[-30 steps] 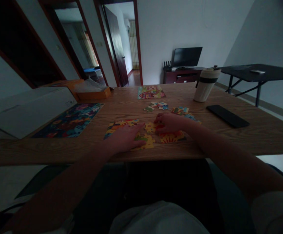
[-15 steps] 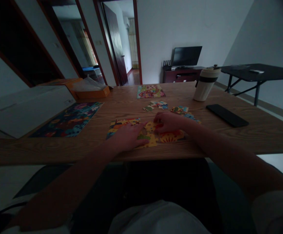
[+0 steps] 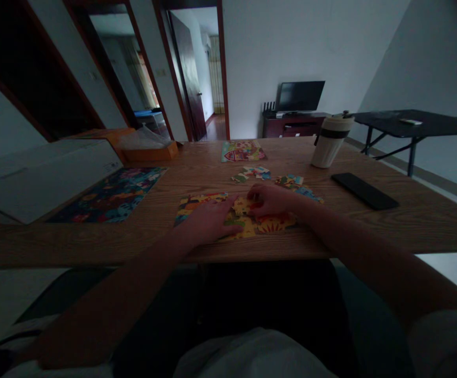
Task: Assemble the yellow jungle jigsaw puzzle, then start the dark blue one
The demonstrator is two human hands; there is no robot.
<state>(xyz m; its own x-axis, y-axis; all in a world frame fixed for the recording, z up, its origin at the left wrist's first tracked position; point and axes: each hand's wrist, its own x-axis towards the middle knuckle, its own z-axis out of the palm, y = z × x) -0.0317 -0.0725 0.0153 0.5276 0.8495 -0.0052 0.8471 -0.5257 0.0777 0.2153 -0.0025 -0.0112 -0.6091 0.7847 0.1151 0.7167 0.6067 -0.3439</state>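
"What does the head camera catch?"

"A person at a wooden desk (image 3: 94,239), left hand (image 3: 208,223) and right hand (image 3: 271,200) on a partly joined jigsaw puzzle (image 3: 238,218) near the desk's front edge."

"The fingers?"

"Left fingers (image 3: 230,203) spread apart, flat on the pieces. Right fingers (image 3: 254,195) curl together over the puzzle; whether they clamp a piece, I cannot tell."

"How much is done?"

"One patch is joined. Loose pieces (image 3: 252,173) wait in small clusters just beyond the hands, with a picture card (image 3: 243,151) farther on."

"Containers?"

"An orange cardboard box (image 3: 151,152) at the far left, a clear plastic bag (image 3: 144,138) bulging from it."
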